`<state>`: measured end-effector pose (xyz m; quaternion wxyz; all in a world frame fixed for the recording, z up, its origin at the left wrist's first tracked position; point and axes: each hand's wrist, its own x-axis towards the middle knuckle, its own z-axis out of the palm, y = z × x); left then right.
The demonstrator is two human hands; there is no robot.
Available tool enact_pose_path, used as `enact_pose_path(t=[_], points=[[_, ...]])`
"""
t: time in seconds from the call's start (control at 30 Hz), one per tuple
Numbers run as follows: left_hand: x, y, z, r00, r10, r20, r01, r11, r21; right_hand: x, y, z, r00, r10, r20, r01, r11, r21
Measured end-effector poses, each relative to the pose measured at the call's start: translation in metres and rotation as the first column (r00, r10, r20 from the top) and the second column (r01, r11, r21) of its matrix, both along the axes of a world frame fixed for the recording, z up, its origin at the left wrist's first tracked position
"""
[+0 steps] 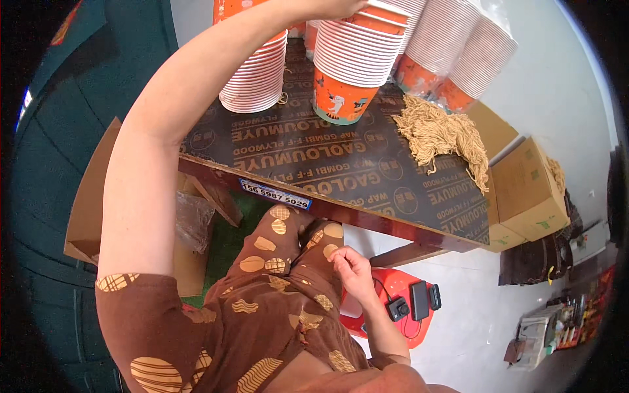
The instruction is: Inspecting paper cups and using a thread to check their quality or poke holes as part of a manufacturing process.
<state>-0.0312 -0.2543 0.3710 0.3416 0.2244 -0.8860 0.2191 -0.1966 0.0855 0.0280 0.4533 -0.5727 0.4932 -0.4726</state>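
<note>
My left hand reaches up to the top edge of the view, its fingers closed at the rim of an orange paper cup. That cup sits raised at the top of a tall nested stack of paper cups with white rims. Part of this hand is cut off by the frame. Over my lap, my right hand is held with thumb and fingers pinched together. Whatever is in the pinch, if anything, is too small to make out. Another stack of paper cups stands behind my left forearm.
A dark printed plywood table bears the stacks, plastic-wrapped cups and a bundle of tan strings. Cardboard boxes stand to the right. A red stool below holds a small camera and a black device.
</note>
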Motion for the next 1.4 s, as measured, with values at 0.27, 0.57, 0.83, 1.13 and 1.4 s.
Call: enact_pose_path(t=[0.27, 0.57, 0.83, 1.13, 1.4], points=[[0.002, 0.026, -0.021, 0.988, 0.094, 0.122, -0.118, 0.971, 0.209, -0.001, 0.004, -0.003, 1.0, -0.009, -0.029, 0.009, 1.0, -0.008], [-0.011, 0.156, -0.107, 0.996, 0.084, 0.002, -0.078, 0.934, -0.349, -0.001, -0.002, -0.003, 1.0, -0.005, 0.022, 0.006, 1.0, -0.022], [-0.041, 0.156, -0.171, 0.998, 0.036, 0.056, -0.011, 0.919, -0.394, 0.007, 0.001, 0.0, 0.998, 0.059, 0.024, -0.059, 0.998, -0.015], [-0.055, 0.083, -0.222, 0.902, 0.282, 0.327, -0.135, 0.904, -0.406, -0.008, 0.005, 0.008, 0.999, -0.019, -0.048, 0.017, 0.999, -0.034], [-0.066, 0.054, -0.221, 0.931, 0.258, 0.259, -0.163, 0.927, -0.337, -0.013, -0.009, 0.01, 0.994, -0.054, -0.09, 0.037, 0.983, -0.182]])
